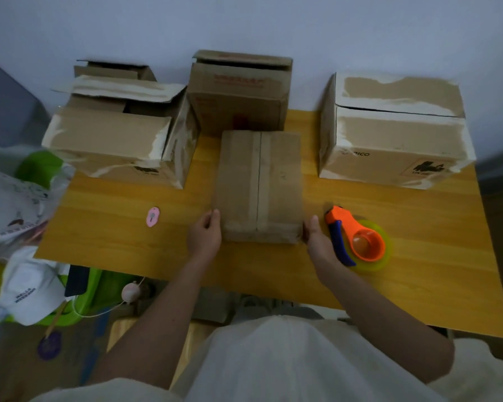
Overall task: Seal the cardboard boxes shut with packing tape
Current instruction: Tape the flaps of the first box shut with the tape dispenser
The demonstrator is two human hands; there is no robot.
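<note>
1. Pale wall behind; a yellow wooden desk fills mid-frame and carries five cardboard boxes.
2. Centre box: flaps closed, seam running toward the viewer, with a strip along it that looks like tape; cannot tell whether it is fresh.
3. Left hand rests against the box's near left corner, right hand against its near right corner. Fingers lie fairly straight along the sides, steadying it rather than clutching.
4. Tape dispenser, orange with a blue handle, lies on the desk just right of the right hand, not held.
5. Judgement: square the box up, keep the flaps butted together, then run tape along the seam and down over both ends.
6. Upper left box gapes open. Back centre box and right box have loose flaps.
7. Writing: right box reads partly "ICO"; red print on the back box is illegible. White cap, lower left: "HELLO WEEKEND".
8. Small pink tag left of centre.
</note>
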